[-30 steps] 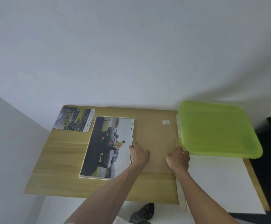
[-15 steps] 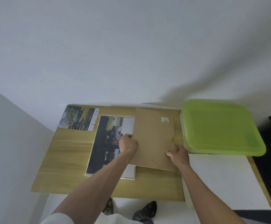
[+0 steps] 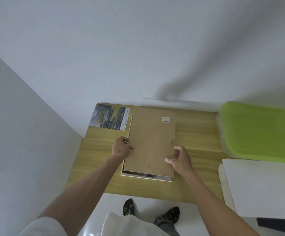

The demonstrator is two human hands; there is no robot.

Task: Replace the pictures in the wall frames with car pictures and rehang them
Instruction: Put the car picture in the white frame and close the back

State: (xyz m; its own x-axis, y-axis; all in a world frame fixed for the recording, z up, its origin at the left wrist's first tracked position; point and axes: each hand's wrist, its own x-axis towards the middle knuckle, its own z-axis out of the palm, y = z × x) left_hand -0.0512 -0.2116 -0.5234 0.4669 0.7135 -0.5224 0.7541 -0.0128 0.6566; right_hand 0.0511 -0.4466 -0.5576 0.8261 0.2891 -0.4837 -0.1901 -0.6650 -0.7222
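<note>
Currently left hand (image 3: 121, 148) pinches backing board (image 3: 151, 142) edge, right hand (image 3: 179, 159) curled on opposite edge. I judge board could seat skewed over frame (image 3: 147, 177), creasing car picture beneath.

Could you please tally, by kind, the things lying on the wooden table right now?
Car prints: 1
Frames: 1, under the board
Backing boards: 1, held by both hands
Green-lidded bins: 1
White sheets: 1
Total: 5

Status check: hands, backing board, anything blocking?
Left hand and right hand grip brown cardboard backing board edges. Board over white frame, not seated. Nothing blocking.
</note>
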